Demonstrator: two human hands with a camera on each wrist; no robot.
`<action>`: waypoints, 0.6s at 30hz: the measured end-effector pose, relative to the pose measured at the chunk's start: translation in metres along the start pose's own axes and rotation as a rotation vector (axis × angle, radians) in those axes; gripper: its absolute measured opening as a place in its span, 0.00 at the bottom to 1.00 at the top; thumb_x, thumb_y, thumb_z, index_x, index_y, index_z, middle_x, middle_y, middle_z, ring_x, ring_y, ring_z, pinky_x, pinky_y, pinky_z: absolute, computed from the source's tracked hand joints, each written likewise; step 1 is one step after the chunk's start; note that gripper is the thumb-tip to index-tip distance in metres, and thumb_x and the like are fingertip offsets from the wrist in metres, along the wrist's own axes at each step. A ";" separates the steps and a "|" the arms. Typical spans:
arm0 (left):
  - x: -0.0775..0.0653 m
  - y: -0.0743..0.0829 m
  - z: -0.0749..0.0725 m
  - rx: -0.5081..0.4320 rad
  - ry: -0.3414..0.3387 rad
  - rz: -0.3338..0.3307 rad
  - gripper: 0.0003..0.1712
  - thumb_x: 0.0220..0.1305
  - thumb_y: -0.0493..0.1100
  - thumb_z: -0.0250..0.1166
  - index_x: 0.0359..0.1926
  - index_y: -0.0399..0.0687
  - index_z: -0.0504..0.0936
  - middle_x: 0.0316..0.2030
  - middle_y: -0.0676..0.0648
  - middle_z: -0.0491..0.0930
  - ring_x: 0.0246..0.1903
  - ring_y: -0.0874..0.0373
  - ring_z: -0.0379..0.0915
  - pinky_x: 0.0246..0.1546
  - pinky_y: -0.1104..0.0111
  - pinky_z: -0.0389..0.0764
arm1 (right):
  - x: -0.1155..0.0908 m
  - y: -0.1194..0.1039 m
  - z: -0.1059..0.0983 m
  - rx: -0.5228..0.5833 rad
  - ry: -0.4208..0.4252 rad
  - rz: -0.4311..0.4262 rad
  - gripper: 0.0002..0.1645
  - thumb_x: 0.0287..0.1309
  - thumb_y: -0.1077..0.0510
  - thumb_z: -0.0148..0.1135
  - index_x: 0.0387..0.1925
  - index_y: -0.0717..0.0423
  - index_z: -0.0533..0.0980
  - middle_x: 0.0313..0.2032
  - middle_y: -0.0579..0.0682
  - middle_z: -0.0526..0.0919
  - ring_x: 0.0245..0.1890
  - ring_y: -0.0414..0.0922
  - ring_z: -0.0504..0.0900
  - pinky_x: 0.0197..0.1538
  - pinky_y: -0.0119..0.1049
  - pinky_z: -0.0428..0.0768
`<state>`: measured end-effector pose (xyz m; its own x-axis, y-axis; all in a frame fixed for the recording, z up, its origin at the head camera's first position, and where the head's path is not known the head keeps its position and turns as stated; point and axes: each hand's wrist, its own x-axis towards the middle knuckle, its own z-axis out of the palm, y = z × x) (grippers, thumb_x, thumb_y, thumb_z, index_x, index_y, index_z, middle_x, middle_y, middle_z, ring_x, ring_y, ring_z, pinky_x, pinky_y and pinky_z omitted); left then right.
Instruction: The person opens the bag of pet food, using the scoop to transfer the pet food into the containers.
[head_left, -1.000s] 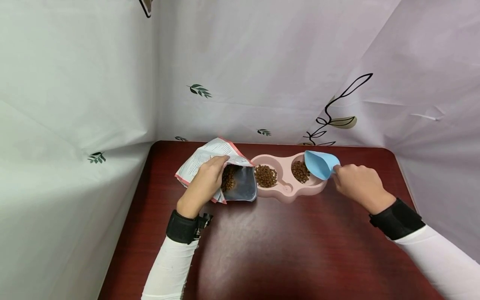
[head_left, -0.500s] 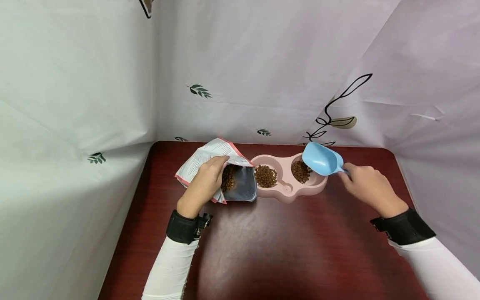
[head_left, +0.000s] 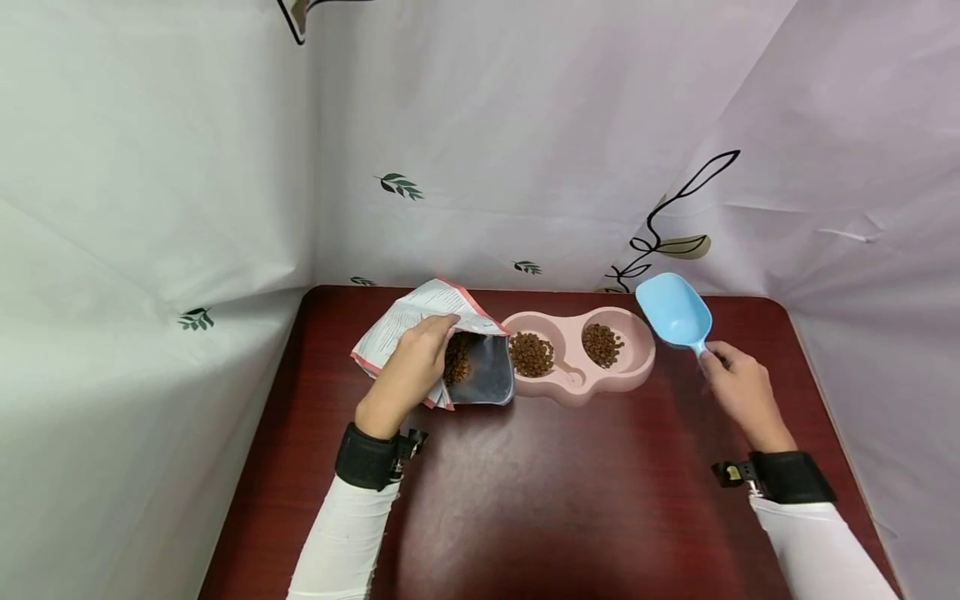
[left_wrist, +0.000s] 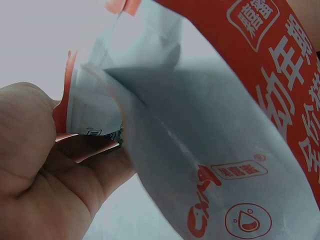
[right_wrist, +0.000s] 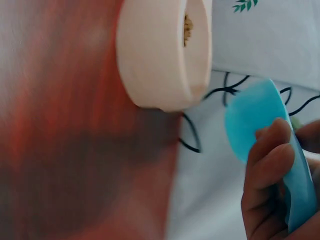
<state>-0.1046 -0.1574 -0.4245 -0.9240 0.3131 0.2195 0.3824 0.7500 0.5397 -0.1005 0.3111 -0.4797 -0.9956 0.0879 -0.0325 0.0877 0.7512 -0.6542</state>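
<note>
My left hand (head_left: 408, 367) grips the upper edge of an open pet food bag (head_left: 397, 321), white with red trim. Brown kibble (head_left: 456, 358) shows inside its silvery mouth. In the left wrist view the bag's lining (left_wrist: 200, 125) fills most of the picture, and the thumb and fingers (left_wrist: 107, 167) pinch its edge. On the right, my right hand (head_left: 738, 387) holds a light blue scoop (head_left: 675, 310) by its handle, bowl upward with no kibble showing in it. Left of the scoop sits a pink double bowl (head_left: 573, 397); each of its two hollows holds brown kibble (head_left: 602, 344).
Everything is on a dark red wooden table (head_left: 570, 500). A white curtain (head_left: 525, 150) with leaf prints hangs behind it and along both sides. The bag's mouth overlaps the double bowl's left end in the head view.
The right hand has swung the scoop from over the right hollow to the right of the bowl, turning its bowl upward. The left hand and bag have stayed put.
</note>
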 end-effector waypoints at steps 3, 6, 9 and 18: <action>0.000 -0.001 0.000 0.001 0.002 -0.001 0.18 0.80 0.36 0.54 0.63 0.32 0.79 0.57 0.34 0.82 0.61 0.42 0.79 0.62 0.50 0.80 | -0.002 0.009 0.015 0.147 0.014 0.109 0.24 0.80 0.50 0.42 0.56 0.64 0.76 0.29 0.42 0.81 0.21 0.39 0.81 0.23 0.37 0.79; 0.001 -0.001 0.001 0.003 0.007 0.002 0.18 0.79 0.35 0.54 0.62 0.32 0.79 0.57 0.35 0.82 0.61 0.42 0.79 0.62 0.51 0.80 | -0.001 0.015 0.030 0.295 0.029 0.202 0.25 0.81 0.53 0.38 0.61 0.67 0.72 0.30 0.34 0.78 0.23 0.38 0.80 0.25 0.37 0.81; 0.001 -0.001 0.001 0.003 0.006 0.004 0.18 0.79 0.35 0.54 0.62 0.32 0.79 0.57 0.35 0.82 0.61 0.42 0.79 0.61 0.51 0.80 | 0.000 0.018 0.045 0.434 0.056 0.277 0.24 0.81 0.57 0.36 0.62 0.69 0.69 0.31 0.33 0.77 0.28 0.37 0.79 0.28 0.34 0.81; 0.001 -0.001 0.001 0.002 0.010 0.006 0.18 0.80 0.36 0.53 0.62 0.32 0.80 0.57 0.35 0.83 0.61 0.42 0.79 0.62 0.51 0.80 | 0.011 0.017 0.071 0.754 0.087 0.430 0.26 0.82 0.59 0.38 0.70 0.72 0.62 0.35 0.36 0.79 0.39 0.34 0.77 0.43 0.22 0.75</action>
<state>-0.1060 -0.1576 -0.4258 -0.9217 0.3119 0.2308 0.3879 0.7491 0.5369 -0.1126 0.2787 -0.5449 -0.8725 0.3372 -0.3535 0.3792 0.0110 -0.9253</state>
